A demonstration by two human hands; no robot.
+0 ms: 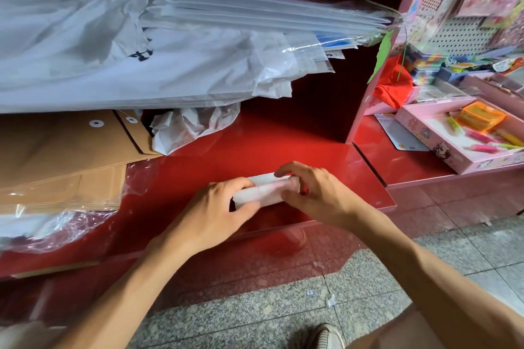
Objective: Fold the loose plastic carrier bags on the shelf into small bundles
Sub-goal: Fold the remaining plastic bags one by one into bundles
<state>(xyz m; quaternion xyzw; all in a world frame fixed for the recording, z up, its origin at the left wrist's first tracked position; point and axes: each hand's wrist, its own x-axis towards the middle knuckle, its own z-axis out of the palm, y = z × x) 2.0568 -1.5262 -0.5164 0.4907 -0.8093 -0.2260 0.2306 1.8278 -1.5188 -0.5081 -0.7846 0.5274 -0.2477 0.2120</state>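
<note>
A white plastic carrier bag, folded down to a small flat bundle, lies near the front edge of the red shelf. My left hand grips its left end between thumb and fingers. My right hand holds its right end, fingers curled over the top. A crumpled loose white carrier bag lies further back on the shelf, partly under the big stack.
A large pile of white and clear plastic bags overhangs the back left. Brown string-tie envelopes in clear wrap lie at left. A pink tray of stationery stands at right, beside a red cloth. Speckled floor lies below.
</note>
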